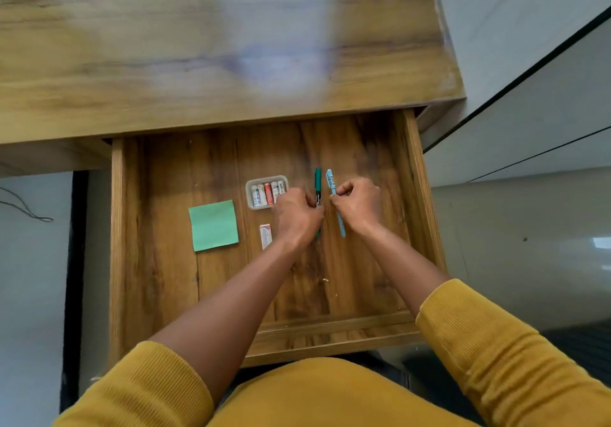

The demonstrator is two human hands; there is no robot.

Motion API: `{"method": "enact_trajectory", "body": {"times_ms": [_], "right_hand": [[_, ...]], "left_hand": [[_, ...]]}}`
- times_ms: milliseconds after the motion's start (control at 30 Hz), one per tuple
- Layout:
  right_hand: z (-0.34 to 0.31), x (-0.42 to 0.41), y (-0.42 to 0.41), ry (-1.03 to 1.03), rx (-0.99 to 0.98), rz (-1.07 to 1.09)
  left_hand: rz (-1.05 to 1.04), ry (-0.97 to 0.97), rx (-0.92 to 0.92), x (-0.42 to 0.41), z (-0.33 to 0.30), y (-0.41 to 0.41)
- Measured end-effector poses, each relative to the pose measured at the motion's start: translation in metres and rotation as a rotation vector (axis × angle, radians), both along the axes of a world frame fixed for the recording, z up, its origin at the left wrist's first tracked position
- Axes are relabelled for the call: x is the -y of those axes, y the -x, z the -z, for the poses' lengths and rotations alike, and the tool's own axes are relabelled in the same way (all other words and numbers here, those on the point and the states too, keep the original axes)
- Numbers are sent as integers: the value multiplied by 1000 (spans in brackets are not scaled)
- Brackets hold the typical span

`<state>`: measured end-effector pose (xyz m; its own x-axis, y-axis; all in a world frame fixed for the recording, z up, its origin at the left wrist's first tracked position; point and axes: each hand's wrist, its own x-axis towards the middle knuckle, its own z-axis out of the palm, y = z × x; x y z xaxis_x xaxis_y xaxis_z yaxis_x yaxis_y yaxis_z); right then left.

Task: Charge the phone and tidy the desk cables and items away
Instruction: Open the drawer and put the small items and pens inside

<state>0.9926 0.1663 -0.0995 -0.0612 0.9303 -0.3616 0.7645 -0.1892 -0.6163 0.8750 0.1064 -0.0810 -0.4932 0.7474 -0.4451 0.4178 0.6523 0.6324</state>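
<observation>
While your left grip (299, 215) pinches the dark green marker pen (318, 183), your right grip (358, 203) pinches the light blue pen (331, 183) inside the open wooden drawer (158, 278).

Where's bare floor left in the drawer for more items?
Free: the left strip between the drawer wall and the green sticky pad; the back half behind the battery tray; the front under the forearms. Crowded: middle right, where the tray, eraser, green pen, blue pen, left hand and right hand cluster.
</observation>
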Motion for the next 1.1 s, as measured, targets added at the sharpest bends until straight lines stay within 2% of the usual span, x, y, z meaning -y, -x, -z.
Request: {"method": "enact_trajectory", "body": {"times_ms": [267, 533, 867, 1100], "right_hand": [[16, 4, -2, 46, 36, 9], [20, 7, 2, 22, 56, 37], [6, 11, -5, -43, -20, 9], [-20, 29, -4, -182, -80, -160]], "left_hand": [[16, 129, -48, -1, 13, -8], [-24, 138, -39, 1, 15, -11], [-18, 48, -52, 10, 10, -4], [35, -115, -73, 41, -9, 10]]}}
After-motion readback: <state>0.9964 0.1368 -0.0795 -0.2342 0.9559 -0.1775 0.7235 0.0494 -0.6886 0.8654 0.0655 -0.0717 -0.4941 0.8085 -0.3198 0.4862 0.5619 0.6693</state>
